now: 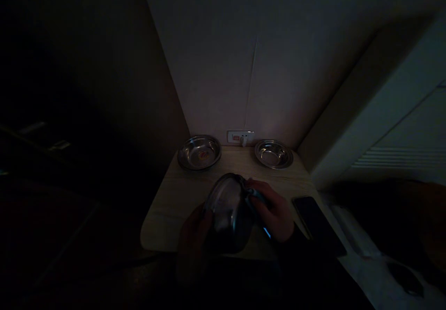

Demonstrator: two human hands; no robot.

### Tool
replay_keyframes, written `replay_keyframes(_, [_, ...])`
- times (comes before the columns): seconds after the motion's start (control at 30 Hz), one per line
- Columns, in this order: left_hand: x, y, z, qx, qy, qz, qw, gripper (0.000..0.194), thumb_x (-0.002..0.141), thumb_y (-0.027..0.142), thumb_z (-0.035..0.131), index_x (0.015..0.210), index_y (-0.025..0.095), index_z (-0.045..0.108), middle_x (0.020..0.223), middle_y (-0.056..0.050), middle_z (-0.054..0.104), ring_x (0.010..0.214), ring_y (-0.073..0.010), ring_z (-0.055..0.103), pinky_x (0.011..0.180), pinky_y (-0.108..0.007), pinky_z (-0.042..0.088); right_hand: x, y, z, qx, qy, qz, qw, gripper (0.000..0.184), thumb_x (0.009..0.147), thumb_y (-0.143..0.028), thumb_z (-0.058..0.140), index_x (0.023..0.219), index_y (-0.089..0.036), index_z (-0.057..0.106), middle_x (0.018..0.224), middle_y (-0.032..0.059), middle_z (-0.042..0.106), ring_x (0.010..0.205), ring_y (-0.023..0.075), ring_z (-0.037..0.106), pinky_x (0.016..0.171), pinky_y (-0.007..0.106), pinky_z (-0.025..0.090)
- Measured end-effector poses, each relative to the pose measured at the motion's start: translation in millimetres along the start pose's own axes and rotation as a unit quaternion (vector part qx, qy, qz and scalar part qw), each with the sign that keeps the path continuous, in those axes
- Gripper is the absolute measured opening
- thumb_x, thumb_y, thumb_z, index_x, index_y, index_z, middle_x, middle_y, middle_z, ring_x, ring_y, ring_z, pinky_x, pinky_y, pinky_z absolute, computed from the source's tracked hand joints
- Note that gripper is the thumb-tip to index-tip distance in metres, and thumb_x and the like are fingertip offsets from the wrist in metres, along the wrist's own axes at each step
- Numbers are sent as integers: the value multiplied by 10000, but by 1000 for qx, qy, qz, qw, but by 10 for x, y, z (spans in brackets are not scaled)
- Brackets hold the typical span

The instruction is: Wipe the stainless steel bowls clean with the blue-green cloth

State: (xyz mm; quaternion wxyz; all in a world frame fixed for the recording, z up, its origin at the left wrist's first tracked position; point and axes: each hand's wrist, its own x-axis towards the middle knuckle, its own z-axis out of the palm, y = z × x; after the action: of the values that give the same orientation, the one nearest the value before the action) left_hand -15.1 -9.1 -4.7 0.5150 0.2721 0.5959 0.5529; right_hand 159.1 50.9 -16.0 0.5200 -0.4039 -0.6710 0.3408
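Observation:
A shiny metal bowl point(226, 207) is tilted up on its side above the near part of the small wooden table point(163, 221). My left hand point(195, 228) grips the bowl's left side, its fingers closed on the edge and partly lost in the dark. At the upper right rim, my right hand point(273, 207) is closed around a bluish cloth point(256, 196) and presses it against the bowl. Most of the cloth is hidden under the fingers. A small lit blue strip shows below the right hand; I cannot make out what it is.
Metal bowls stand at the back left point(199, 153) and back right point(273, 154) of the table. Between them a wall socket point(240, 137) holds a plug. A dark phone point(318, 224) lies at the right edge. The room is very dim.

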Motion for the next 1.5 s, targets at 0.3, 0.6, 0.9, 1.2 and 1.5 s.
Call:
replay_keyframes(0.3, [-40,44,142,56,-5,30,998,416,677,487,647,879,127,696,765,-43,702,738,-192,630,630,-236,489,-43,-202,203,-62,-50,-97,992,313,678,-140,556,965,-228,644,1037,65,616,1032,244,524,909,418,409])
replay_keyframes(0.6, [-71,-62,80,49,-40,30,998,392,758,444,606,1009,159,702,972,-56,718,951,-239,633,808,-279,483,43,-168,195,-24,-53,-48,997,244,647,-132,514,852,-216,615,935,60,612,942,230,556,868,406,422])
replay_keyframes(0.9, [-86,-4,94,36,-31,25,999,382,727,434,635,978,156,710,918,-55,727,848,-221,649,727,-269,502,26,-148,176,5,-56,-40,998,216,664,-138,508,830,-222,617,911,52,613,925,217,567,854,383,437])
replay_keyframes(1.2, [-51,-86,65,67,-4,39,997,414,732,452,631,993,138,701,969,-70,717,974,-255,626,837,-297,473,45,-98,189,8,-55,-2,998,218,665,-150,478,822,-218,612,884,52,609,877,208,576,831,379,452])
replay_keyframes(1.5, [-58,-91,81,90,7,32,995,413,707,456,643,961,139,715,962,-79,724,956,-260,639,821,-302,493,46,-86,238,-10,-72,-22,997,219,706,-162,481,869,-218,614,921,61,611,906,207,577,841,378,459])
